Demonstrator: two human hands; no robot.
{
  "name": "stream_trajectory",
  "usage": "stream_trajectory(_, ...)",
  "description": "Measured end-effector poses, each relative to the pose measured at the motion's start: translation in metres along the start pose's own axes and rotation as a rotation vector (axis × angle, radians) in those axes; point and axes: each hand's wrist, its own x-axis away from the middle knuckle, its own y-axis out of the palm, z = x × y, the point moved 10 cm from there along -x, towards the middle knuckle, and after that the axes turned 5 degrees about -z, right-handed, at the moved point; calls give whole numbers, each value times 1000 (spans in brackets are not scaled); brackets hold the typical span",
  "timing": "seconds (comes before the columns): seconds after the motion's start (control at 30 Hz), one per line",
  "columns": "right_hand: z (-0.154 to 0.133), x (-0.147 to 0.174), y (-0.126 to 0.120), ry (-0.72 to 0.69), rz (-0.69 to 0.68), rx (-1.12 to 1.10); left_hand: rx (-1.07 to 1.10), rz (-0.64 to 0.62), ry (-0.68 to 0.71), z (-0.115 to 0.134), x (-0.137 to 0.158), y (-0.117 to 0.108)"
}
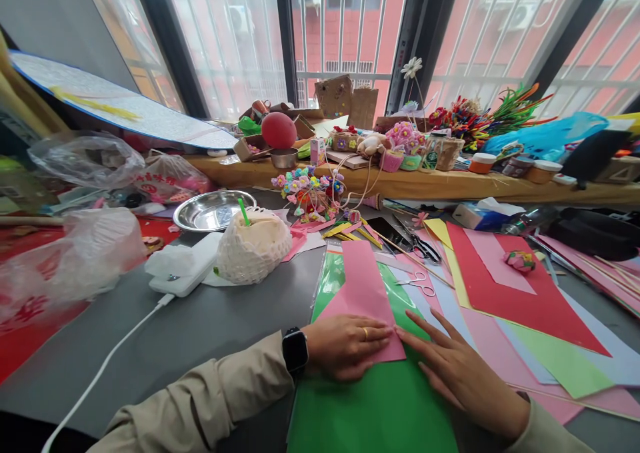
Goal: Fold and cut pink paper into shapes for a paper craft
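Head camera view: a pink paper [367,280] is laid on a glossy green sheet [370,410], which rests on the grey counter [215,326]. Its lower part is covered by the left hand [345,346], laid flat with fingers together and nothing gripped. The right hand [453,370] is spread, fingers apart, its index fingertip set at the paper's right edge. Beyond that hand, small scissors [413,282] are laid among coloured papers. Farther right, a red sheet [530,306] is overlapped by a pink piece [493,260]. Off to the left, a net-wrapped coconut [255,250] is placed beside a steel plate [213,208].
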Motion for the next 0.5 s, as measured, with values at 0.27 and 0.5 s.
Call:
stream_trajectory(0.27, 0, -7, -2, -37, 38, 37, 11, 21, 18, 0, 0, 1)
stream_trajectory(0.5, 1, -13, -3, -40, 47, 92, 9, 2, 30, 0, 1, 3)
